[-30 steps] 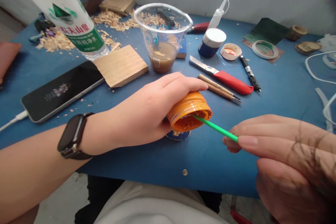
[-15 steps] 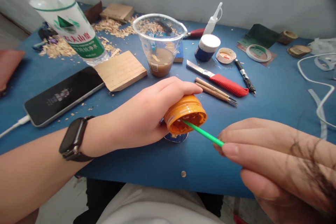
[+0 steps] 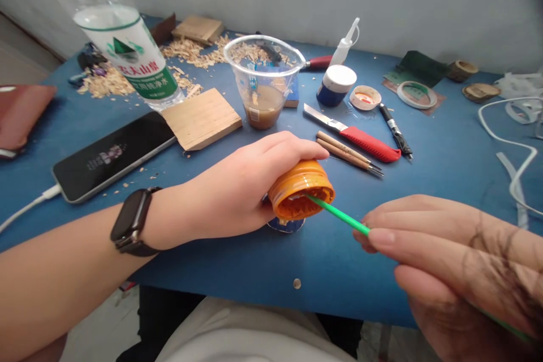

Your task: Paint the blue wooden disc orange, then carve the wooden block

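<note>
My left hand (image 3: 250, 186) is wrapped round a small orange paint jar (image 3: 303, 178), tipped so that its mouth faces me. Thick orange paint coats the jar's inner wall and rim. Between thumb and fingers, my right hand (image 3: 428, 243) pinches a thin green stick (image 3: 343, 218), perhaps a paintbrush handle. Its far end reaches into the jar, where the tip is hidden. Beneath the jar, a blue piece with a pale edge (image 3: 286, 225) partly shows; I cannot tell what it is.
Beyond my hands lie a red-handled knife (image 3: 369, 144), two wooden-handled carving tools (image 3: 348, 153) and a pen (image 3: 395, 131). A plastic cup of brown water (image 3: 265, 104), a white-lidded jar (image 3: 337, 85), a wood block (image 3: 203, 119), a phone (image 3: 114, 155) and a water bottle (image 3: 144, 68) stand or lie around.
The green stick and my right hand have shifted slightly right. The jar remains in my left hand, and the whole view has moved a little.
</note>
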### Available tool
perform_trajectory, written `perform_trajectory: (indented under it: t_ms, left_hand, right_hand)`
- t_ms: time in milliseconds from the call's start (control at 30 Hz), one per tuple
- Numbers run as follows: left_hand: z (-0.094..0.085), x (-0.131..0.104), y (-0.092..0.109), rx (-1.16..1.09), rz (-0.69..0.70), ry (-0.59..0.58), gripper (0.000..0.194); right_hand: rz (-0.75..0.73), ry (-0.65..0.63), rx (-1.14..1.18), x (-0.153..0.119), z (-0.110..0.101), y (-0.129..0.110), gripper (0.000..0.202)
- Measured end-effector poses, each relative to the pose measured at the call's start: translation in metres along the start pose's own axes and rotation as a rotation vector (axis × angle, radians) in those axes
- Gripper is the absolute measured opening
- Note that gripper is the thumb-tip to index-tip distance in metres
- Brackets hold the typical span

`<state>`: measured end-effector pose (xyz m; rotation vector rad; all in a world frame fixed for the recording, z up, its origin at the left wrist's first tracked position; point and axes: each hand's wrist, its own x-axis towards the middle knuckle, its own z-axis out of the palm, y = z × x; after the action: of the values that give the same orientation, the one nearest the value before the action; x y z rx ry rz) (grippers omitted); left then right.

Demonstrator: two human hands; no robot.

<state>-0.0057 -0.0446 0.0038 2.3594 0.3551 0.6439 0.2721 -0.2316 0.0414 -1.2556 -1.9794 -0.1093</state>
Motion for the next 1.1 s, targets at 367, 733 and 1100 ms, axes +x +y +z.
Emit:
perform_trajectory:
  t_ms: [367,733,1100]
  left_hand:
    - [0.002,-0.001,-0.001,0.019,0.165,0.030,0.064]
    - [-0.003,0.000,0.009,-0.013,0.083,-0.035,0.060]
    - [-0.005,0.000,0.008,-0.020,0.086,-0.026,0.071]
  right_hand:
    - [-0.016,-0.150,-0.055,-0.007,-0.003,-0.004,0.049]
    - [0.007,-0.209,-0.003,-0.016,-0.004,0.005,0.043]
    - [0.014,-0.180,-0.048,-0.022,-0.002,0.012,0.046]
